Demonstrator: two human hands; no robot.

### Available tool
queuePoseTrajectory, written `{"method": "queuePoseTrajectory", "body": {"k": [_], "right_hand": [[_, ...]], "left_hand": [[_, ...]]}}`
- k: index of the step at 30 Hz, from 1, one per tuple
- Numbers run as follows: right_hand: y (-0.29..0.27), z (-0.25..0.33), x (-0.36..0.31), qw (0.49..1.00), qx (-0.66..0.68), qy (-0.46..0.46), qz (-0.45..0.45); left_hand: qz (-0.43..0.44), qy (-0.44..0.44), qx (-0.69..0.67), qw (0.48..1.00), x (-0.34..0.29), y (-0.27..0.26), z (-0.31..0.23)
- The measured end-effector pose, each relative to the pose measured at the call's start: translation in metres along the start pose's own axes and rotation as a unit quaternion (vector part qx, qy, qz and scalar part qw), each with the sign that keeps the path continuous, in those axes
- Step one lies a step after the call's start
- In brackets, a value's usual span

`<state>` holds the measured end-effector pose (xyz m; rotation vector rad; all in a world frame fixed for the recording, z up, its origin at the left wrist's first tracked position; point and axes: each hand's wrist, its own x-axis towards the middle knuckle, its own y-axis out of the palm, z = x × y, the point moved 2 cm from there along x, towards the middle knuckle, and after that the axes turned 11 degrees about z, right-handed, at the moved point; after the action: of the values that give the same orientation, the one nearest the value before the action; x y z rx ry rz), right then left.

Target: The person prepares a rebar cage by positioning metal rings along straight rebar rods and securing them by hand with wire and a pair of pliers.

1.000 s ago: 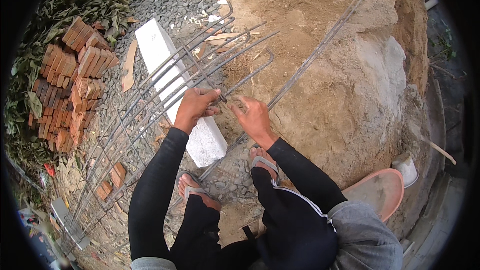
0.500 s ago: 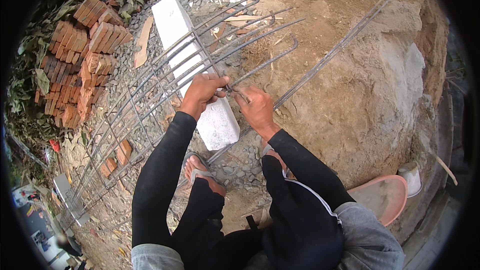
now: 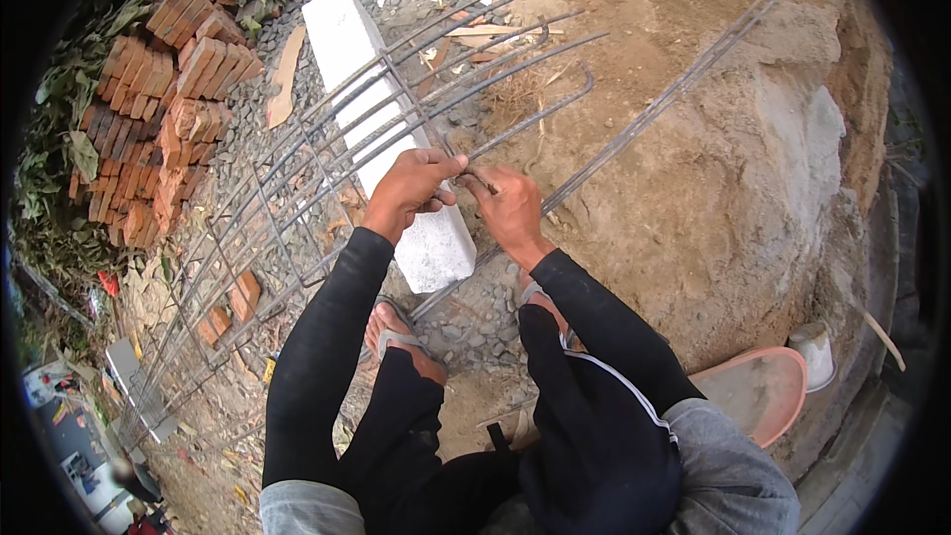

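A cage of steel reinforcing bars (image 3: 535, 120) lies slantwise in front of me, propped across a long white block (image 3: 436, 250). Both hands meet at its near corner, where a cross stirrup (image 3: 407, 91) reaches the lowest bar. My left hand (image 3: 408, 188) is closed, thumb and fingers pinched at that corner. Close beside it on the right, my right hand (image 3: 511, 208) also has its fingers pinched together at the joint. Whatever is between the fingertips is too small and too covered to make out.
Stacked red bricks (image 3: 149, 129) stand on the left beside dry leaves and gravel. Several thin steel rods (image 3: 684, 84) run across the dirt on the right. A pinkish basin (image 3: 792, 406) and a white bucket (image 3: 814, 357) sit at lower right. My sandalled feet flank the block's near end.
Both hands stay at the same corner of the cage, with the fingertips shifting slightly up and to the right. The cage and block look otherwise unchanged.
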<state>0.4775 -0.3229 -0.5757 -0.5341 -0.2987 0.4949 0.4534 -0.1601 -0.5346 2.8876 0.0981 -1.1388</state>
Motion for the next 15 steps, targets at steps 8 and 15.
{"method": "queuePoseTrajectory", "body": {"k": [8, 15], "right_hand": [[-0.008, 0.0, -0.006, 0.999, 0.031, -0.022, 0.0], [-0.06, 0.022, -0.018, 0.997, 0.007, 0.036, 0.071]], "left_hand": [[0.002, 0.059, 0.069, 0.996, -0.008, 0.002, 0.001], [-0.101, 0.131, 0.198, 0.966, -0.02, 0.03, 0.005]]}}
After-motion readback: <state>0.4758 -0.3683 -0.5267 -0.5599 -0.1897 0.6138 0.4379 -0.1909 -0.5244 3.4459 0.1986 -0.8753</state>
